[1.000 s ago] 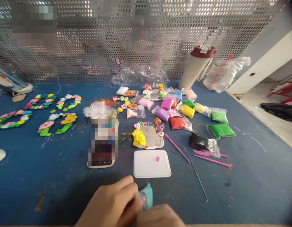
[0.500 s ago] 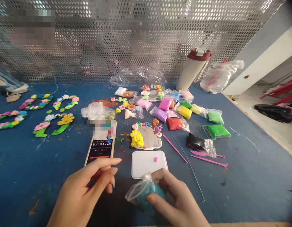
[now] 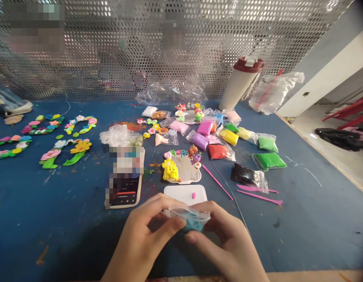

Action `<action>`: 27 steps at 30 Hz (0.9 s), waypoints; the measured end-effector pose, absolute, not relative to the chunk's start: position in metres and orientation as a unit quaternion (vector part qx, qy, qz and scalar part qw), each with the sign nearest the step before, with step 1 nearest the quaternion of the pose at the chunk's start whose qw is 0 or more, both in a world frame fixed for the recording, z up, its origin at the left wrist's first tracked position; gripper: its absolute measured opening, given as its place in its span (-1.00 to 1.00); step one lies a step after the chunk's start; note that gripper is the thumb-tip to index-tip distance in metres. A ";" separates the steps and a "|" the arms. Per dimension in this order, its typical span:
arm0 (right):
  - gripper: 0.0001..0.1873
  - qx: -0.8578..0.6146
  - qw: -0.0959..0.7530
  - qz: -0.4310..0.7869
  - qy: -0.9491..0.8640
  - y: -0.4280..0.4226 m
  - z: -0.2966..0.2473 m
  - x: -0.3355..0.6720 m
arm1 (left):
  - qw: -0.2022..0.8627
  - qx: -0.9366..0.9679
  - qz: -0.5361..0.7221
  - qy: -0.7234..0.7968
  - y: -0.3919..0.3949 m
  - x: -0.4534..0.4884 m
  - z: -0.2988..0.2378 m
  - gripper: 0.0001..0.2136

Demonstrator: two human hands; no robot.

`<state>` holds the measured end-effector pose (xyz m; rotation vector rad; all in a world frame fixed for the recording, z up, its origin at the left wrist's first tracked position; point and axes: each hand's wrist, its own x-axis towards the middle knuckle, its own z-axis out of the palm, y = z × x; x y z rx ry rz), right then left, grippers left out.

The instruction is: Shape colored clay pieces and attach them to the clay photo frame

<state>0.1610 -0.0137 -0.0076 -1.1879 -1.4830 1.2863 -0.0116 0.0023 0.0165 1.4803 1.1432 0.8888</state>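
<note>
A small clear bag of teal clay is pinched between both hands just above the near edge of the blue table. My left hand grips its left side with thumb and fingers closed on the plastic. My right hand holds the right side the same way. Directly behind the bag lies a white plastic board with a tiny pink clay piece on it. A phone lies to the left of the board.
A plaque with a yellow clay figure sits beyond the board. Several bagged clay colours, pink sculpting tools, a thin wire, and a tumbler lie right. Clay flower wreaths lie left. A perforated metal screen backs the table.
My left hand came over from beside the phone and closed on the teal clay bag. Both hands now hold the bag, raised slightly toward the white board.
</note>
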 end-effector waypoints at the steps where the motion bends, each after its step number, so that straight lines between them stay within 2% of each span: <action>1: -0.85 -0.469 0.410 0.504 -0.599 -0.013 -0.006 0.162 | 0.509 0.610 0.370 0.481 0.002 -0.012 0.017 -0.90; 8: -0.83 -0.510 0.459 0.427 -0.589 -0.010 0.001 0.163 | 0.509 0.591 0.370 0.505 0.001 -0.012 0.017 -0.90; 15: -0.84 -0.541 0.479 0.471 -0.506 -0.009 0.000 0.159 | 0.537 0.551 0.365 0.524 0.000 -0.011 0.020 -0.86; 21: -0.81 -0.535 0.465 0.469 -0.527 -0.011 0.003 0.158 | 0.550 0.536 0.364 0.527 -0.005 -0.011 0.020 -0.85; 27: -0.83 -0.495 0.450 0.438 -0.601 -0.010 -0.001 0.160 | 0.484 0.615 0.354 0.513 -0.002 -0.012 0.019 -0.85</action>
